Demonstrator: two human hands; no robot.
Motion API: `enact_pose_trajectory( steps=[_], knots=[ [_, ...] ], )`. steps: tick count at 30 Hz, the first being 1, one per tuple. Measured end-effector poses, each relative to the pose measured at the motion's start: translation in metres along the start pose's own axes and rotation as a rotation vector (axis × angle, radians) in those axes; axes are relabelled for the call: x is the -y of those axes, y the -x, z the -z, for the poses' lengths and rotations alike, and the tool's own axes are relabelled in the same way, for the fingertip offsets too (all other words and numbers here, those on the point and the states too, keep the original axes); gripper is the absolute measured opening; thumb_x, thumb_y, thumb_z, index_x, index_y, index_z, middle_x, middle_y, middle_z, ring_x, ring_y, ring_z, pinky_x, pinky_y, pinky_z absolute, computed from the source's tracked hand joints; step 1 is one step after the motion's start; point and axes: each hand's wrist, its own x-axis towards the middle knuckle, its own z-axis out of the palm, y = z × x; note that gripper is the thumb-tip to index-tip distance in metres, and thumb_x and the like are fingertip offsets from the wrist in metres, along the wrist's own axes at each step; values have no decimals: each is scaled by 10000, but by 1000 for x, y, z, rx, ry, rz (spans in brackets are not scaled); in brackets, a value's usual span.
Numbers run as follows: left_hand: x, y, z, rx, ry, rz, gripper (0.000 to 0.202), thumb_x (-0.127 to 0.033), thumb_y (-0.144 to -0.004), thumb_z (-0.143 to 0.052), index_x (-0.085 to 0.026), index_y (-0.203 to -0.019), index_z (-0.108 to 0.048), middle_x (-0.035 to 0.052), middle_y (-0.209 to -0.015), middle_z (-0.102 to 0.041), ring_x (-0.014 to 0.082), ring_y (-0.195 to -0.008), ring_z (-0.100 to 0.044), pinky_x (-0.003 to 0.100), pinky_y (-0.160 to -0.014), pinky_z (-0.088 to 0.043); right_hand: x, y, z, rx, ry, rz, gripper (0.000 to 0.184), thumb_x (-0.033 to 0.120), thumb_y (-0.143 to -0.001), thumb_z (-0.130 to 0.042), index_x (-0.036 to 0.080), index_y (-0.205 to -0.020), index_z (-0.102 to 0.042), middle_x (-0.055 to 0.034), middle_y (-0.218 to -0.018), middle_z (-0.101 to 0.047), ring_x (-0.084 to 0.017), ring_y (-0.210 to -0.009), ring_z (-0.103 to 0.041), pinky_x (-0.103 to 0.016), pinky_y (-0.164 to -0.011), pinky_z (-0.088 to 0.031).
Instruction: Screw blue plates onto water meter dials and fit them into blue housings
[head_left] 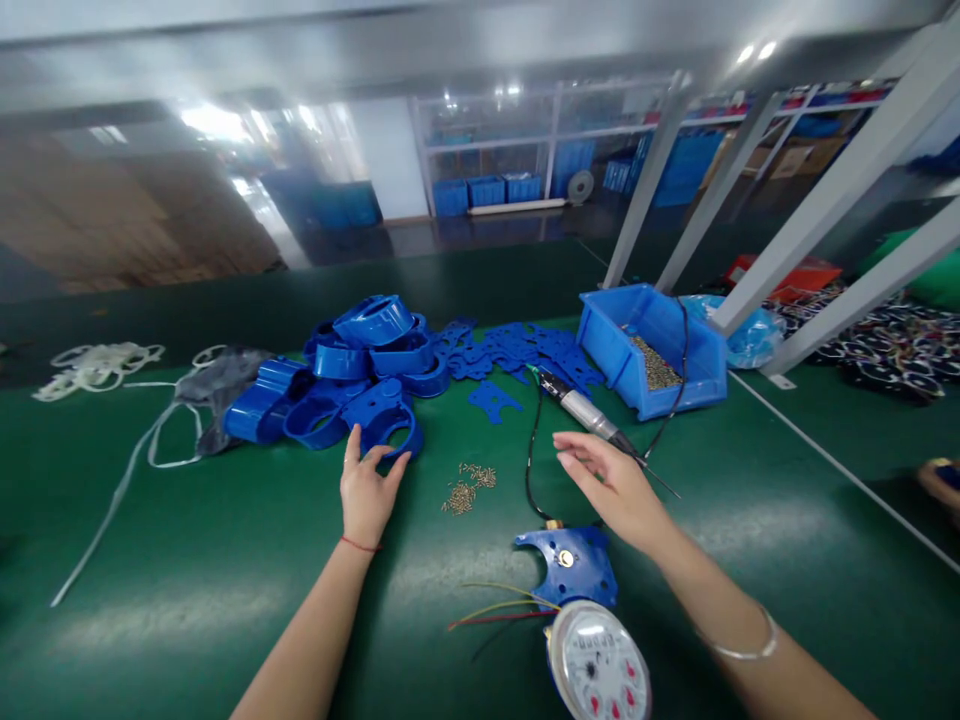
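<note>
My left hand (367, 495) reaches to the near edge of a blue plastic housing (405, 440) at the front of a pile. Its fingers are spread, with the fingertips at the housing's rim; whether they press on it I cannot tell. My right hand (611, 490) hovers with fingers stretched out and nothing in it, just in front of a silver-and-black electric screwdriver (585, 408) lying on the table. Between the hands lies a small heap of screws (461, 497). Nearer me are a blue bracket plate (577, 570) and a round water meter dial (600, 665) with coloured wires.
Behind stand stacked blue housings (375, 322) and flat blue plates (517, 348). A blue bin (649, 385) holds many screws. White rings (97, 368) and a grey bag (225, 390) lie left. Metal posts (832, 170) rise at right, beside a wiring pile (885, 345).
</note>
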Motion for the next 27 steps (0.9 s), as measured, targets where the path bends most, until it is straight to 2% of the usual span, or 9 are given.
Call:
enact_pose_trajectory(
  steps=[4, 8, 10, 13, 16, 18, 20, 22, 27],
  knots=[
    [-42, 19, 35, -55, 88, -102, 186, -368, -784, -696, -185, -787, -662, 128, -1433, -412, 331, -1225, -509, 499, -999, -455, 24, 29, -4, 77, -329, -172, 409, 475, -877, -543, 176, -1152, -589, -118, -1097, -644, -227, -1003, -622, -400, -875, -524],
    [-92, 36, 60, 5, 205, -374, 91, -165, -761, -711, -209, -829, -671, 37, -1535, -257, 315, -1311, -418, 426, -1000, -471, 56, 26, -25, 198, -580, -167, 725, 483, -747, -673, 159, -1332, -393, -164, -1256, -541, -242, -1073, -584, -377, -816, -537],
    [-112, 43, 64, 65, 311, -441, 188, -107, -739, -710, -237, -871, -685, 2, -1543, -237, 303, -1346, -367, 391, -1028, -450, 67, 21, -34, 189, -604, -143, 716, 453, -705, -697, 147, -1287, -413, -162, -1202, -568, -246, -1030, -599, -376, -797, -536],
    [-139, 54, 64, 155, 771, -125, 397, -175, -763, -702, -308, -1128, -616, 32, -1519, -284, 284, -1312, -420, 386, -1033, -445, 81, 19, -38, 36, -441, -26, 514, 371, -722, -633, 126, -1157, -508, -124, -1005, -636, -243, -893, -625, -409, -808, -525],
    [-159, 60, 65, 194, 1265, 348, 672, -420, -736, -725, -290, -1334, -448, 103, -1420, -421, 287, -1231, -502, 389, -997, -471, 101, 24, -35, -129, 9, 227, 598, 284, -691, -639, 95, -1239, -492, -161, -1105, -599, -298, -1003, -567, -480, -904, -465],
    [-165, 60, 64, 182, 1389, 552, 670, -498, -683, -750, -273, -1269, -515, 79, -1292, -542, 262, -1159, -554, 349, -962, -491, 116, 27, -33, 29, 208, 435, 699, 258, -701, -672, 55, -1324, -427, -192, -1182, -563, -317, -1081, -519, -495, -960, -421],
    [-164, 59, 62, 145, 1406, 727, 511, -499, -694, -739, -268, -1129, -604, 36, -1123, -636, 225, -1062, -607, 326, -919, -508, 125, 30, -29, 296, 141, 572, 745, 285, -722, -716, 43, -1351, -399, -186, -1219, -556, -286, -1125, -506, -441, -994, -410],
    [-157, 57, 62, 111, 1405, 838, 393, -475, -728, -708, -264, -1051, -631, 20, -1013, -671, 219, -994, -633, 350, -886, -522, 123, 32, -24, 402, -96, 555, 633, 301, -747, -724, 104, -1296, -479, -124, -1209, -583, -218, -1099, -537, -349, -973, -431],
    [-134, 58, 65, 143, 1459, 845, 425, -432, -694, -705, -292, -1087, -621, 28, -1025, -689, 253, -959, -654, 432, -891, -525, 92, 40, -16, 72, -297, 195, 276, 294, -786, -672, 181, -1034, -631, -54, -972, -645, -172, -837, -591, -280, -687, -466]
  ],
)
